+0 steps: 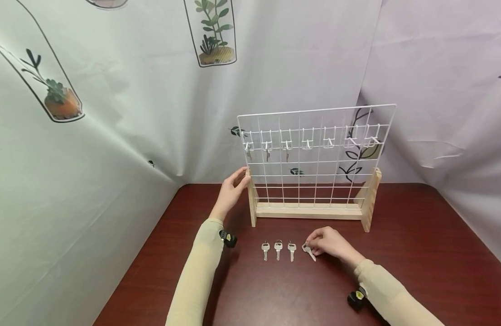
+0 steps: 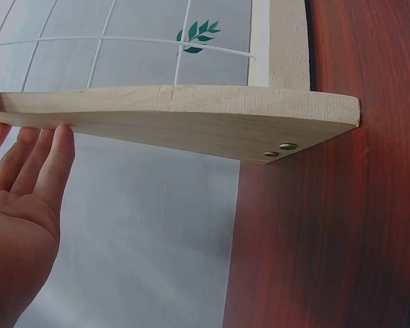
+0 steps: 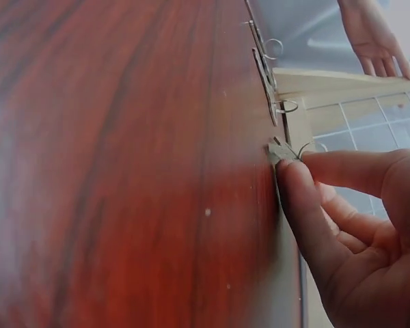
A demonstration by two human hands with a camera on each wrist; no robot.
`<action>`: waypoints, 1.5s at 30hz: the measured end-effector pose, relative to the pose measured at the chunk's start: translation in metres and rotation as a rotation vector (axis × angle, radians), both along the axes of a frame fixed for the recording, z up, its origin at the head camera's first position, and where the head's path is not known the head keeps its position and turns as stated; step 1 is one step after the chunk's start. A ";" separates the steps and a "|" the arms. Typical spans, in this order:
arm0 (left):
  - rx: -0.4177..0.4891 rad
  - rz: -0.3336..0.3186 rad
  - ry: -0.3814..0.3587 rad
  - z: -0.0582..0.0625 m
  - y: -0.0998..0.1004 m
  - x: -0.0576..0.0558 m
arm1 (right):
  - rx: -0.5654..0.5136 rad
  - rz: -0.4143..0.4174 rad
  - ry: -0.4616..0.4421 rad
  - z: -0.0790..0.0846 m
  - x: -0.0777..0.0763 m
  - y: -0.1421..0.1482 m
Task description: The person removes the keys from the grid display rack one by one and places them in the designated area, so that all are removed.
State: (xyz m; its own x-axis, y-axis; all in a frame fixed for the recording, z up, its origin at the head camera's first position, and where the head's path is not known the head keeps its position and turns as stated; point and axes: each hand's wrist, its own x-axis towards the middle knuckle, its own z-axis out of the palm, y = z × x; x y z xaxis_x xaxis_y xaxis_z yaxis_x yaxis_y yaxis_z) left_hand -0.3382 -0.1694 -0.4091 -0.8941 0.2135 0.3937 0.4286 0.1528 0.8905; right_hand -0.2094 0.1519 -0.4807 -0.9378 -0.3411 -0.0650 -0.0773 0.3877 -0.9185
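My right hand (image 1: 329,242) pinches a silver key (image 1: 310,251) between thumb and forefinger, low over the table. In the right wrist view the pinched key (image 3: 282,150) shows a thin ring beside the fingertips. Left of it, three more ringed keys (image 1: 278,250) lie in a row. Behind stands a white wire grid rack (image 1: 307,174) on a wooden base, with a row of hooks; keys (image 1: 268,153) hang from the three leftmost hooks. My left hand (image 1: 230,192) grips the rack's left wooden post (image 2: 191,102), thumb on one side and fingers on the other.
Everything stands on a dark red wooden table (image 1: 413,253). Pale cloth (image 1: 152,99) with printed plants hangs behind and at the left. The rack's right wooden post (image 1: 370,199) stands beyond my right hand.
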 end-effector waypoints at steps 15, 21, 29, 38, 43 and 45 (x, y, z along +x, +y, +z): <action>-0.021 0.046 0.052 -0.003 0.001 -0.001 | -0.036 -0.026 -0.102 0.004 -0.001 -0.005; -0.008 0.027 0.021 0.000 0.001 0.002 | -0.021 -0.036 -0.131 0.002 -0.004 -0.008; -0.024 0.009 0.020 0.023 0.005 0.022 | 0.014 -0.034 -0.136 0.003 -0.007 -0.009; -0.016 0.000 0.010 0.025 0.006 0.026 | 0.126 -0.044 -0.130 0.009 -0.006 -0.012; -0.009 0.006 0.009 0.025 0.006 0.026 | 0.141 -0.043 -0.134 0.011 -0.005 -0.012; -0.008 0.008 0.009 0.025 0.006 0.026 | 0.153 -0.040 -0.128 0.011 -0.005 -0.012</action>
State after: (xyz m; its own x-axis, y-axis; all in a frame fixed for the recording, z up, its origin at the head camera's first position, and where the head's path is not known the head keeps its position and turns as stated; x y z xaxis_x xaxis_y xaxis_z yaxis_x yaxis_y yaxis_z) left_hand -0.3122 -0.1635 -0.3839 -0.8924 0.2094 0.3998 0.4350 0.1634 0.8855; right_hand -0.2143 0.1395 -0.4694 -0.9313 -0.2803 -0.2325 0.0545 0.5240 -0.8500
